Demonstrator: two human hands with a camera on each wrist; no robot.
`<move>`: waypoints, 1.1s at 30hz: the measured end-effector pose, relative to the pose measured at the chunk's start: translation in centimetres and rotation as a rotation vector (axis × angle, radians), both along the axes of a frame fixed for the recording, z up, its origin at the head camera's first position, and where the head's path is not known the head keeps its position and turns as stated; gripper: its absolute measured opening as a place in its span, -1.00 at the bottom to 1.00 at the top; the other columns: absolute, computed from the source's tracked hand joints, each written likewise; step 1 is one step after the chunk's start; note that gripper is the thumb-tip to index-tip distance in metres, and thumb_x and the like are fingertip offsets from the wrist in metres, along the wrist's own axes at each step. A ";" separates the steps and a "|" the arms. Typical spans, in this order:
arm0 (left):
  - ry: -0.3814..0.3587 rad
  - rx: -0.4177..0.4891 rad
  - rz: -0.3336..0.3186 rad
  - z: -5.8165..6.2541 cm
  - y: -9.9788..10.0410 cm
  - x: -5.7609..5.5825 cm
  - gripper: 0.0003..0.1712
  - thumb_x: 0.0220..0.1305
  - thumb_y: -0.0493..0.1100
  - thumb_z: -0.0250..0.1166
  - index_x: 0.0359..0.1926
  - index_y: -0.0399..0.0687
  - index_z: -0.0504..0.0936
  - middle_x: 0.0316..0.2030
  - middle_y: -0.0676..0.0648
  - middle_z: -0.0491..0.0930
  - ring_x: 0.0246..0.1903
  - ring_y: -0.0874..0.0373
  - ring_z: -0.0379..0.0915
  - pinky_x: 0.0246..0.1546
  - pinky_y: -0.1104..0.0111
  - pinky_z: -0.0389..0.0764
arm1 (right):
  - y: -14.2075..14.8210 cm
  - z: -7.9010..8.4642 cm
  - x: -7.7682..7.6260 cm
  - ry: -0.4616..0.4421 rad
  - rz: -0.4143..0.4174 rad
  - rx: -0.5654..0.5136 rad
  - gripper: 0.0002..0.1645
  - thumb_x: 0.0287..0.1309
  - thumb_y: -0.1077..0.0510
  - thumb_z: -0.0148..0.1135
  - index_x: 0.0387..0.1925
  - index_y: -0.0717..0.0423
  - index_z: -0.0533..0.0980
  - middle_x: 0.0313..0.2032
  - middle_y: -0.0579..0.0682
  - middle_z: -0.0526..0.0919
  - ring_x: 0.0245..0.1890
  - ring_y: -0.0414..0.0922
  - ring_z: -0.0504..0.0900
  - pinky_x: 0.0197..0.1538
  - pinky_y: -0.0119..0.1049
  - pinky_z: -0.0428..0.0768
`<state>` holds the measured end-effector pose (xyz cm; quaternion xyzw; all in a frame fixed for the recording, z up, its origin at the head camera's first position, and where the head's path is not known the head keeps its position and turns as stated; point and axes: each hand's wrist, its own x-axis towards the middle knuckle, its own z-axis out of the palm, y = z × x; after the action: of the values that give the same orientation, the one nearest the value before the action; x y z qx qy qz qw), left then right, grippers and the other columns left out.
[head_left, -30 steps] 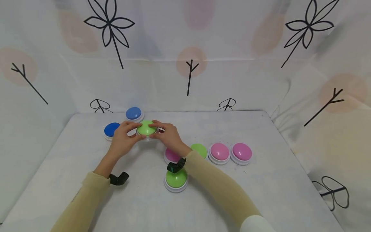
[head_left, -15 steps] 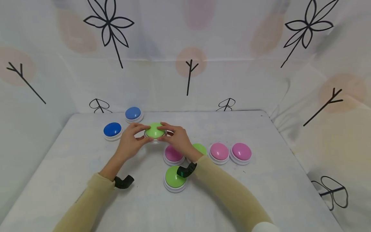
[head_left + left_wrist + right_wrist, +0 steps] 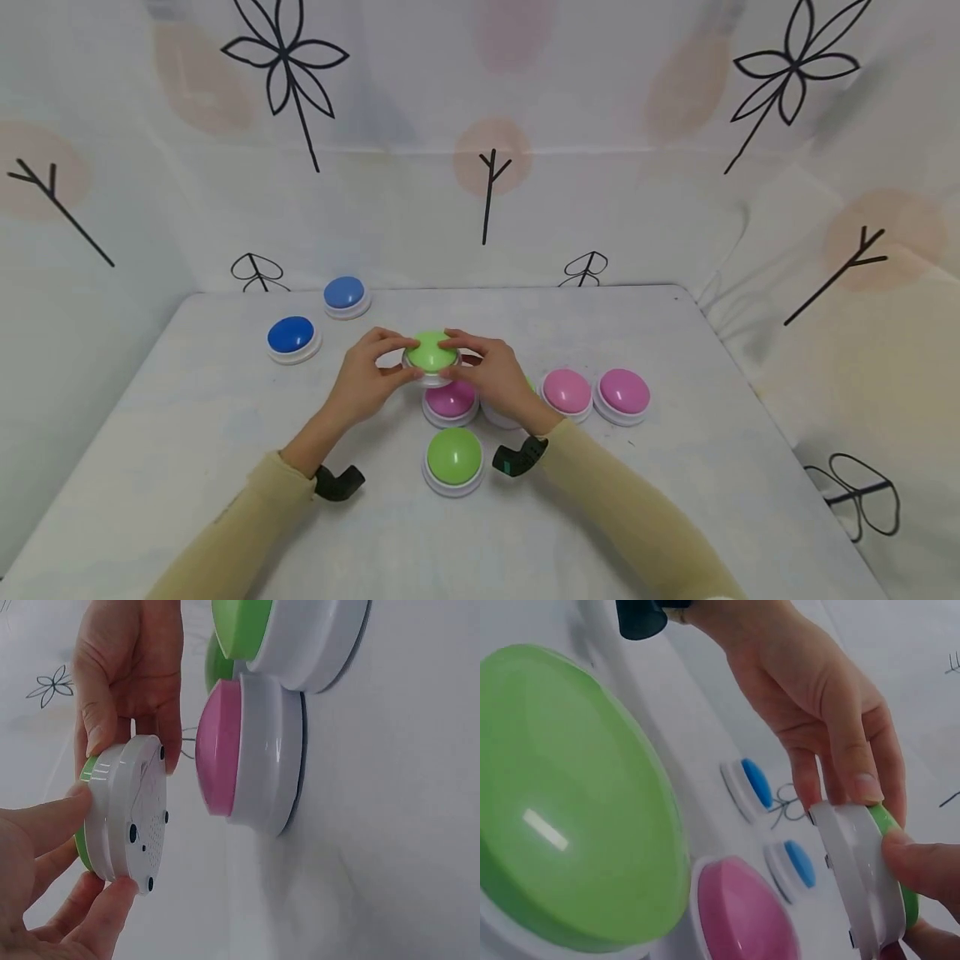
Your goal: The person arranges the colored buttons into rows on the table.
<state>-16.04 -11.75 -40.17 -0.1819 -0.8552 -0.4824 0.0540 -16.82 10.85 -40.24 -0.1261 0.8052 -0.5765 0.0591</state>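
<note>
Both hands pinch one green dome push button [image 3: 431, 352] by its sides, left hand [image 3: 367, 377] on the left and right hand [image 3: 498, 383] on the right. It is raised off the table; the left wrist view shows its white underside [image 3: 146, 825] with small black feet. In the head view it overlaps the back of a magenta push button [image 3: 450, 402]. A second green push button [image 3: 453, 457] stands nearer the person. Another green one with a white base [image 3: 501, 421] is mostly hidden behind the right hand.
Right of the right hand stand a pink push button [image 3: 567, 390] and a magenta-pink one [image 3: 624, 390], side by side. Two blue push buttons [image 3: 291, 335] [image 3: 344, 293] sit at the back left. The white table [image 3: 600, 500] ends at a patterned cloth backdrop [image 3: 420, 200].
Both hands have carried the green push button rightward and a little toward the person, from beside the blue buttons to above the back of the magenta one. The other buttons stay put.
</note>
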 end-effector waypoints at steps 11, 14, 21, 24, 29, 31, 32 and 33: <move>-0.015 0.067 -0.089 -0.6 2.4 0.6 -0.62 0.14 -0.25 0.50 0.02 -0.08 0.72 -0.06 -0.02 0.52 0.05 -0.07 0.50 -0.11 0.24 0.68 | 3.1 -0.2 1.6 0.024 0.011 -0.007 -0.51 0.07 0.21 0.50 0.09 0.05 0.65 0.29 -0.12 0.51 0.33 -0.08 0.41 0.22 -0.26 0.51; -0.018 0.087 -0.126 -0.7 3.1 0.9 -0.63 0.14 -0.27 0.50 0.00 -0.09 0.72 -0.05 -0.01 0.52 0.04 -0.03 0.50 -0.12 0.30 0.68 | 4.0 -0.2 2.3 0.024 0.013 0.015 -0.49 0.07 0.19 0.51 0.11 0.04 0.64 0.31 -0.11 0.49 0.34 -0.06 0.41 0.23 -0.24 0.49; -0.009 0.104 -0.197 -1.3 4.6 1.5 -0.64 0.10 -0.29 0.52 -0.03 -0.09 0.73 -0.05 0.01 0.53 0.02 0.06 0.49 -0.10 0.29 0.68 | 5.8 -0.6 4.1 0.023 0.010 0.055 -0.44 0.06 0.12 0.52 0.14 0.01 0.62 0.34 -0.08 0.45 0.37 -0.03 0.37 0.27 -0.18 0.45; 0.019 0.080 -0.214 -1.6 5.2 1.8 -0.63 0.07 -0.26 0.54 -0.04 -0.08 0.74 -0.07 0.03 0.55 0.00 0.08 0.50 -0.01 0.21 0.65 | 6.5 -0.9 4.7 0.029 0.007 0.056 -0.44 0.05 0.14 0.53 0.13 0.05 0.62 0.33 -0.04 0.47 0.38 -0.01 0.35 0.29 -0.16 0.43; 0.011 0.043 -0.246 -2.0 5.9 2.3 -0.61 0.06 -0.20 0.56 -0.04 -0.04 0.74 -0.09 0.06 0.55 0.00 0.13 0.49 0.11 0.16 0.54 | 7.6 -1.1 6.0 0.063 0.002 0.102 -0.45 0.04 0.15 0.53 0.12 0.03 0.62 0.29 -0.07 0.50 0.36 -0.04 0.38 0.28 -0.24 0.43; 0.006 0.044 -0.261 -2.1 6.1 2.6 -0.61 0.06 -0.20 0.56 -0.04 -0.02 0.75 -0.10 0.07 0.55 -0.01 0.13 0.48 0.12 0.17 0.53 | 7.9 -1.1 6.5 0.090 0.004 0.126 -0.45 0.03 0.14 0.54 0.11 0.01 0.62 0.28 -0.08 0.51 0.35 -0.04 0.40 0.27 -0.24 0.43; 0.004 0.046 -0.268 -2.2 6.2 2.7 -0.61 0.05 -0.20 0.57 -0.04 -0.02 0.75 -0.10 0.08 0.55 -0.01 0.14 0.48 0.11 0.19 0.53 | 8.1 -1.1 6.8 0.103 0.004 0.134 -0.45 0.02 0.14 0.55 0.10 0.00 0.62 0.28 -0.09 0.51 0.34 -0.03 0.40 0.27 -0.23 0.43; 0.005 0.045 -0.275 -2.2 6.3 2.8 -0.60 0.04 -0.20 0.57 -0.04 -0.02 0.75 -0.10 0.07 0.55 -0.01 0.14 0.47 0.11 0.19 0.53 | 8.2 -1.1 7.0 0.115 0.003 0.142 -0.44 0.00 0.15 0.56 0.10 0.00 0.63 0.28 -0.08 0.52 0.34 -0.02 0.41 0.27 -0.20 0.44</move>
<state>-13.24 -5.42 -42.38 -0.2974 -0.8109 -0.5040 -0.0063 -9.79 19.09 -41.38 -0.1556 0.8459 -0.5097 0.0227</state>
